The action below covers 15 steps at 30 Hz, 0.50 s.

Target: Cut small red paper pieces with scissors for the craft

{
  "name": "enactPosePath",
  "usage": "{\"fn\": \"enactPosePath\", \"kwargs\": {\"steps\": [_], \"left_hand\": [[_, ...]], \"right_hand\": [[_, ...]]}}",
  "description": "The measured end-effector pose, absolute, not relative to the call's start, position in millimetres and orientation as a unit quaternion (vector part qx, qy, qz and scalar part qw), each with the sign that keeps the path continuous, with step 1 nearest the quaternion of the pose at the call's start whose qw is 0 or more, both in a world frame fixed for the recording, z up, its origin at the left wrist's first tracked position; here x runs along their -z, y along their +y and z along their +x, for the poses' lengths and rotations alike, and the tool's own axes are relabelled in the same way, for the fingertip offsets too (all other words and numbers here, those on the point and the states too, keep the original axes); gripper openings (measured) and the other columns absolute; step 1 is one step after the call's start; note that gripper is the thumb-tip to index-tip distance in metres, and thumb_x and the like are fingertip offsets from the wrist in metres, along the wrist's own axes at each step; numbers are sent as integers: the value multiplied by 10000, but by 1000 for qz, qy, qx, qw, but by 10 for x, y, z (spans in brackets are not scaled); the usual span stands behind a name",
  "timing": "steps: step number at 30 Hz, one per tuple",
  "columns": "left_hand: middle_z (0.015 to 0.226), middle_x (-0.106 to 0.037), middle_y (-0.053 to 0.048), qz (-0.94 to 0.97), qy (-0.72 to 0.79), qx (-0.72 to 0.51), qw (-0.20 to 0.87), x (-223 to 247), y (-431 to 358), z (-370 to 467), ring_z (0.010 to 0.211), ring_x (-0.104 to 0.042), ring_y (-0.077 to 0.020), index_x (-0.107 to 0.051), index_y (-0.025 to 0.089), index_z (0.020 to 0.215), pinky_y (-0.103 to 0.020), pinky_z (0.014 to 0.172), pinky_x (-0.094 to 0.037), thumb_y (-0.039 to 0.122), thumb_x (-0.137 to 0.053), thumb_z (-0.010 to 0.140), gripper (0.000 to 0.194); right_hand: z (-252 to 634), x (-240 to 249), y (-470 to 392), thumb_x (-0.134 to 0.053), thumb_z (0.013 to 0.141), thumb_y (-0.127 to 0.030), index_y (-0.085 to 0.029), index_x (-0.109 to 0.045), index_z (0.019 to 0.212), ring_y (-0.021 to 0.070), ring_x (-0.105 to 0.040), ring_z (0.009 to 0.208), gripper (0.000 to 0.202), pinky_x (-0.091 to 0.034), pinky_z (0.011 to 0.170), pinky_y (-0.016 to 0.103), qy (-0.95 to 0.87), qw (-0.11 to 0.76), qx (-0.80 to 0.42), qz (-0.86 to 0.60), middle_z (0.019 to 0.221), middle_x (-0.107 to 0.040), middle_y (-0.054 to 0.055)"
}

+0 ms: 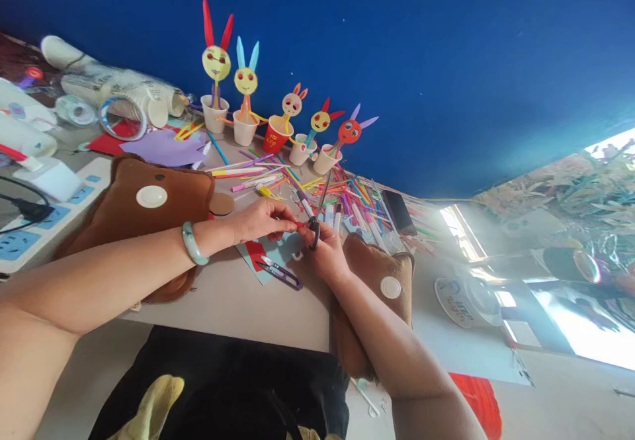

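Note:
My right hand (328,255) is closed on a pair of scissors (314,233). Their dark handle loops sit at the fingers, and the blades point up and away from me. Close beside it, the fingertips of my left hand (265,221) pinch a small red piece (299,225), perhaps paper; its shape is partly hidden. Below both hands lies a light blue sheet (282,249) with a red paper scrap (254,255) on it. Thread snips (282,273) with a dark frame rest across the sheet's edge.
Brown cushions (161,228) (377,268) lie under my forearms. Rabbit-faced figures in cups (214,114) line the blue wall. Colourful sticks and markers (258,178) cover the table behind my hands. A phone (399,212) lies right; a power strip (54,218) lies left.

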State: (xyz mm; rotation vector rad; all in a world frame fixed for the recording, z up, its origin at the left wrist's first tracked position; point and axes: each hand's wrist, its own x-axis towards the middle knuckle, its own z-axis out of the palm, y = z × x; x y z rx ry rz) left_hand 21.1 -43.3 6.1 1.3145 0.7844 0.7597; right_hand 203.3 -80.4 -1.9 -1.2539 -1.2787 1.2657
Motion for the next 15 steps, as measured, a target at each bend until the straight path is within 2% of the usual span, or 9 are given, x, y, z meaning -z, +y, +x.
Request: {"fn": "enactPosePath", "kwargs": {"steps": [6,10,15], "left_hand": [[639,-612,12,534,383,-369,658,-173,-446,189,525,-557,-70,-637,132,776,-186,495,-443,198,-636,786,67],[741,-654,-9,537,382,-359,661,-195,-442,175,538,-576,-78,-651,138,837,-198,477,-437,276,-647,796,145],[640,-625,14,603,360,-313,639,-102,-436,183,521,-542,-77,-692,131,831,-201,495,-430,295,-744,713,208]], "right_hand": [[2013,19,-830,-794,678,-400,-188,-588,659,114,-441,617,296,-367,596,269,-558,430,-509,-494,650,-542,-20],[2016,28,-827,-789,683,-404,-180,-592,677,115,-445,619,298,-369,591,268,-553,436,-511,-493,658,-551,-10],[2023,30,-809,-781,679,-403,-178,-583,689,100,-408,595,299,-356,565,251,-550,443,-500,-501,620,-511,-32]]}}
